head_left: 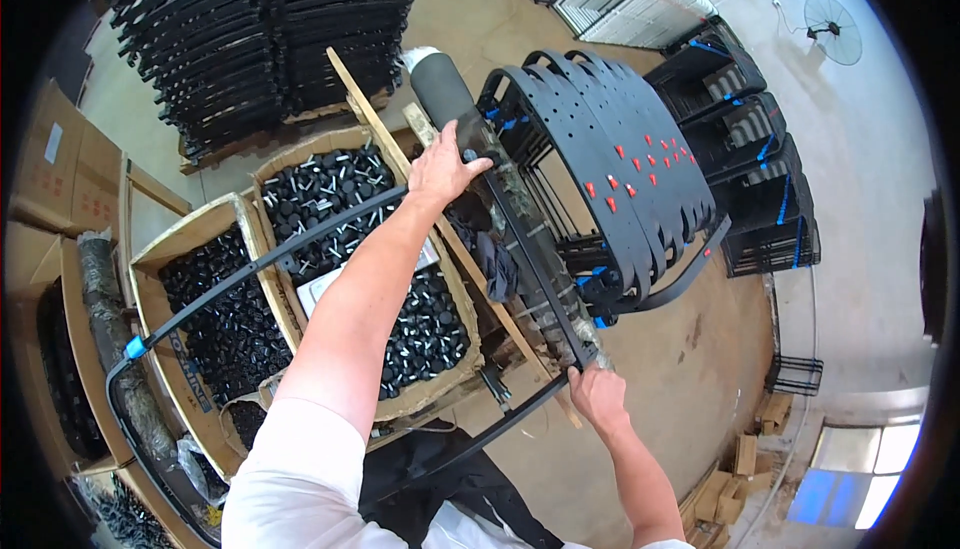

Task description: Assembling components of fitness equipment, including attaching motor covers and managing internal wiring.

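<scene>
A black tubular metal frame (350, 217) lies slantwise before me, with blue tape (135, 348) around its far-left tube. One crossbar rests along a grey padded beam (440, 89) with a worn wrapping. My left hand (446, 167) is closed on the frame's upper corner, its thumb by a small black round-headed foot (470, 156). The fingers of my right hand (598, 396) wrap around the lower corner. Under my left arm, an open carton (476, 334) holds black round-headed bolts (325, 184). Beside it, another carton (145, 274) contains small black parts (215, 314).
Curved black perforated panels (580, 119) with red pieces stand right of the beam. Black frames (750, 129) are stacked behind them, and dark metal parts (270, 39) pile high at the back left. A wooden strip (370, 114) runs alongside the cartons. A wall fan (833, 29) hangs right.
</scene>
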Demonstrator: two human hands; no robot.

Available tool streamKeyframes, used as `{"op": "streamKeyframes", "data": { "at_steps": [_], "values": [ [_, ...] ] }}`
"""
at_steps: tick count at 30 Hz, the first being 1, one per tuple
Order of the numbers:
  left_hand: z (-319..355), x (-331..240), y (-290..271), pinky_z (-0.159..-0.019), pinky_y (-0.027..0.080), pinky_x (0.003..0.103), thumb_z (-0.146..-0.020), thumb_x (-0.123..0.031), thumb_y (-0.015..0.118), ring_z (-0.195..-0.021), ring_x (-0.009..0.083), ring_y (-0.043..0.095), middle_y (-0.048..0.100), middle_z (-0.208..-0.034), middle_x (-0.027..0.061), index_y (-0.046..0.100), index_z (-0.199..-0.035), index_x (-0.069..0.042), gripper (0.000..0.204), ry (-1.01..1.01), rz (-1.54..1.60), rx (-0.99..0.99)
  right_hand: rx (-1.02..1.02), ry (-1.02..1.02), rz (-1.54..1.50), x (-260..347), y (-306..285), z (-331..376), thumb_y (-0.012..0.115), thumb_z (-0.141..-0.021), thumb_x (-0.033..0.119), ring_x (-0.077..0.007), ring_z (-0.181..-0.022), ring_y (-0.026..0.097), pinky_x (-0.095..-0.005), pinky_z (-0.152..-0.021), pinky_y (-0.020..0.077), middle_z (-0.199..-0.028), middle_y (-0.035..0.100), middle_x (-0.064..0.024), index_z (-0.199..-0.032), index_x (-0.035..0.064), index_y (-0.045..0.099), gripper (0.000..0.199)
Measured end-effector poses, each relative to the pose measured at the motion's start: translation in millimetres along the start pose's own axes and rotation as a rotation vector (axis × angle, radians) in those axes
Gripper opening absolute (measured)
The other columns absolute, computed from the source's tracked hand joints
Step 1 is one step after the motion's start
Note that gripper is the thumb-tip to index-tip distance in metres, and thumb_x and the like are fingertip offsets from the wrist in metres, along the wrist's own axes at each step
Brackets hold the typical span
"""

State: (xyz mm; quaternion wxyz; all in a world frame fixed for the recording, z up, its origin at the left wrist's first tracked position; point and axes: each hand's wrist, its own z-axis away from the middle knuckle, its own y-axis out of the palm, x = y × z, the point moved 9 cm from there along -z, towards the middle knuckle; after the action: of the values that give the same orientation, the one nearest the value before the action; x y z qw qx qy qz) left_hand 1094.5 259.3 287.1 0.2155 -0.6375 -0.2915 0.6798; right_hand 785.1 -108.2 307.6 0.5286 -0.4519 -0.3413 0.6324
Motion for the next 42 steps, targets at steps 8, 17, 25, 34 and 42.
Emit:
{"op": "streamKeyframes", "data": {
  "at_steps": [8, 17, 25, 34, 42],
  "values": [
    [-21, 81, -143, -0.092, 0.056, 0.049, -0.095, -0.036, 0.073, -0.105, 0.0372, 0.07, 0.072, -0.113, 0.0185, 0.062, -0.132, -0.007, 0.048, -0.014, -0.202, -0.58, -0.107, -0.047, -0.034, 0, -14, 0, 0.06, -0.099, 0.042, -0.0395, -0.066, 0.073, -0.0498, -0.063, 0.0583, -0.069, 0.071, -0.0218, -0.085, -0.0015, 0.069, 0.046],
    [-16, -46, -24, -0.106, 0.05, 0.048, -0.08, -0.059, 0.081, -0.124, 0.0386, 0.061, 0.064, -0.131, 0.0186, 0.053, -0.146, -0.009, 0.087, 0.442, -0.503, -0.059, -0.027, -0.008, -0.068, -11, -11, 2, 0.067, -0.094, 0.043, -0.0369, -0.067, 0.075, -0.048, -0.067, 0.0603, -0.07, 0.072, -0.0206, -0.085, 0.0001, 0.067, 0.043],
    [-38, 0, -66, -0.089, 0.057, 0.05, -0.097, -0.064, 0.058, -0.1, 0.0383, 0.074, 0.077, -0.101, 0.0216, 0.069, -0.114, -0.004, 0.063, 0.04, -0.499, 0.048, -0.004, -0.01, -0.115, -10, -6, -2, 0.063, -0.097, 0.039, -0.0384, -0.071, 0.075, -0.0486, -0.068, 0.0601, -0.074, 0.073, -0.0222, -0.088, 0.0001, 0.068, 0.041],
    [-29, -50, 29, -0.093, 0.056, 0.045, -0.093, -0.033, 0.072, -0.109, 0.0316, 0.073, 0.076, -0.109, 0.013, 0.071, -0.104, -0.008, 0.027, 0.567, -0.809, 0.288, -0.069, -0.06, -0.103, -4, -12, 2, 0.066, -0.097, 0.039, -0.0391, -0.07, 0.074, -0.0489, -0.067, 0.0589, -0.072, 0.072, -0.0216, -0.085, 0.001, 0.068, 0.04],
    [-21, -53, 3, -0.092, 0.056, 0.044, -0.096, -0.058, 0.064, -0.105, 0.0318, 0.075, 0.078, -0.108, 0.0163, 0.072, -0.11, -0.003, 0.057, 0.306, -0.826, 0.38, -0.016, 0.0, -0.088, -15, -8, 2, 0.062, -0.1, 0.04, -0.0409, -0.074, 0.074, -0.0502, -0.07, 0.0593, -0.077, 0.074, -0.0232, -0.088, 0.0003, 0.069, 0.042]
  ]
}}
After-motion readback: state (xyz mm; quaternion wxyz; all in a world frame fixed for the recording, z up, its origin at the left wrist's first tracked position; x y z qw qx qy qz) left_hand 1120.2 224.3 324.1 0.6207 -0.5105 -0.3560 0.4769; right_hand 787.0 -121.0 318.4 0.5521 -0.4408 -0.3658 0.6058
